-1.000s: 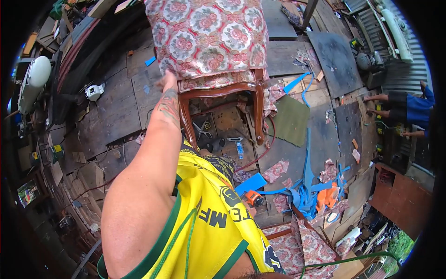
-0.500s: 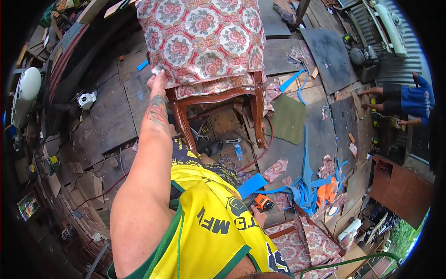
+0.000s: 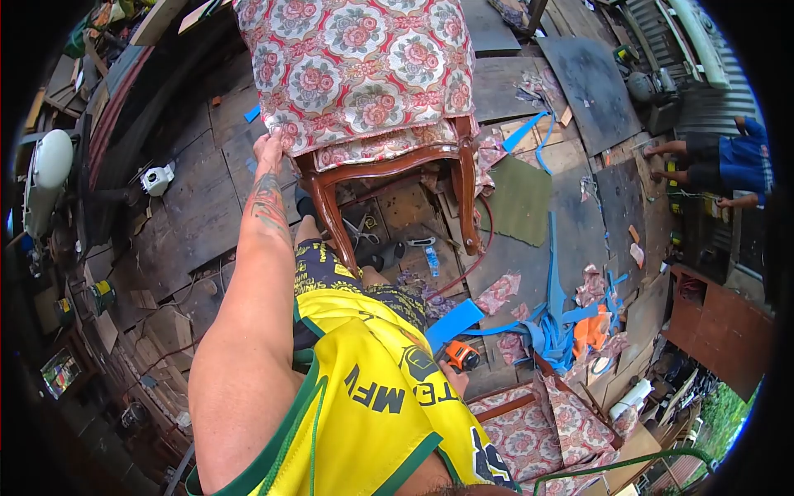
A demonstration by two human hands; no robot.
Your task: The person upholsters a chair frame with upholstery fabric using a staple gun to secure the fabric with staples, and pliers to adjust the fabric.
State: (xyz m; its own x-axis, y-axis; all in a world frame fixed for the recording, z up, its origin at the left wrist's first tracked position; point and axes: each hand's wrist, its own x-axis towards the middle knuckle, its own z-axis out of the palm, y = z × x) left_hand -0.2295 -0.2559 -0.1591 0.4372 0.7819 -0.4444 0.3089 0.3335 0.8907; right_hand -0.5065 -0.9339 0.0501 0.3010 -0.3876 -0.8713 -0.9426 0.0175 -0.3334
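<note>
Left hand (image 3: 269, 149): was clenched on an edge of the floral cloth (image 3: 356, 70), at the chair's (image 3: 397, 159) left corner. Chair: stood ahead, cloth-covered, long axis running away from the wearer (far end out of view), legs pointing back. Right hand (image 3: 455, 380): grasped an orange tool (image 3: 461, 356), nearer the wearer than the chair. Green mat (image 3: 517, 202): lay right of the chair.

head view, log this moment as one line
left hand: at fabric edge | right hand: holding orange tool | chair: fabric-covered | blue strips: on floor
</note>
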